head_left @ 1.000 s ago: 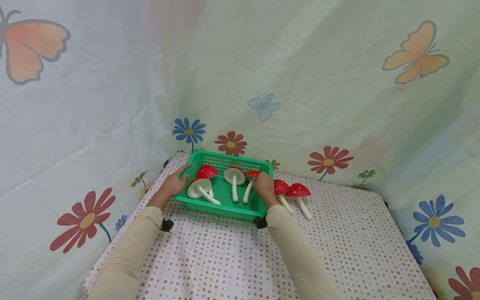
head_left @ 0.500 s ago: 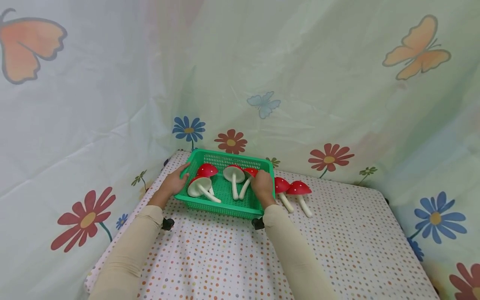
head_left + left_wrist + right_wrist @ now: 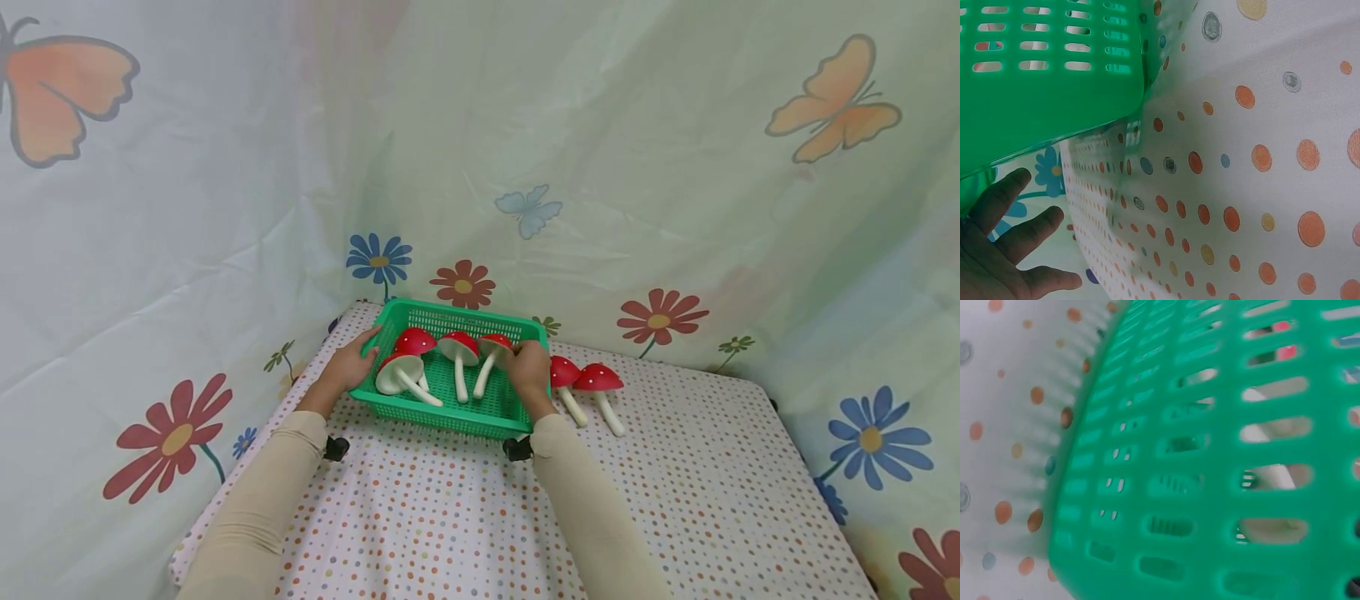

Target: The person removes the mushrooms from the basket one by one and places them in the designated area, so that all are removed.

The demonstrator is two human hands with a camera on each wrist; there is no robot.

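Observation:
A green plastic basket [image 3: 450, 421] sits on the dotted cloth, with several red-capped toy mushrooms in it. My right hand [image 3: 529, 371] reaches over the basket's right end and pinches the cap edge of one mushroom [image 3: 491, 358], whose white stem points toward me. Beside it lies another mushroom [image 3: 460, 354]. Two more, one with a pale underside [image 3: 397, 375] and one with its red cap [image 3: 415, 341] up, lie at the left. My left hand [image 3: 349, 365] rests against the basket's left side; the left wrist view shows its fingers [image 3: 1032, 234] straight and spread. The basket wall [image 3: 1222, 444] hides my right hand in the right wrist view.
Outside the basket, two mushrooms, a nearer-to-basket one [image 3: 563, 372] and another [image 3: 598, 377], lie on the dotted tablecloth [image 3: 675, 483] at the right. A curtain [image 3: 600, 208] printed with flowers and butterflies hangs behind the table and along both sides.
My right hand has shifted its mushroom slightly left inside the basket. The neighbouring mushroom has also moved left and turned a little. My left hand and the basket stay about where they were.

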